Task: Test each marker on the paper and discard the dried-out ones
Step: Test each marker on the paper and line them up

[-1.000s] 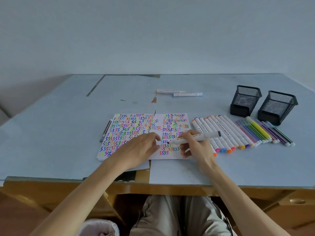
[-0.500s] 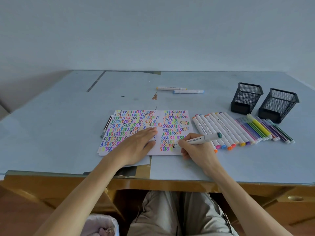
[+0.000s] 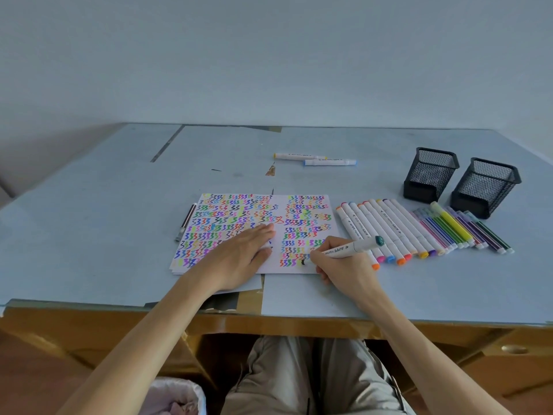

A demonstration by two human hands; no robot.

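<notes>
Right hand (image 3: 338, 265) grips white teal-capped marker (image 3: 348, 249), tip now lower on scribble-covered white paper (image 3: 302, 232), lower centre; left hand (image 3: 239, 259) still flat.

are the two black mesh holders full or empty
Seemingly empty: nothing sticks out above either mesh holder, and light shows through the walls. Their very bottoms are hidden.

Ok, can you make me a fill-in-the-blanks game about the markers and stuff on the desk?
1. The right hand holds a marker with its tip on the ____.
2. The left hand lies ____ on the paper.
3. There are ____ black mesh cups on the desk.
4. Far behind the paper lie ____ markers on their own.

Missing words: paper; flat; two; two
</notes>
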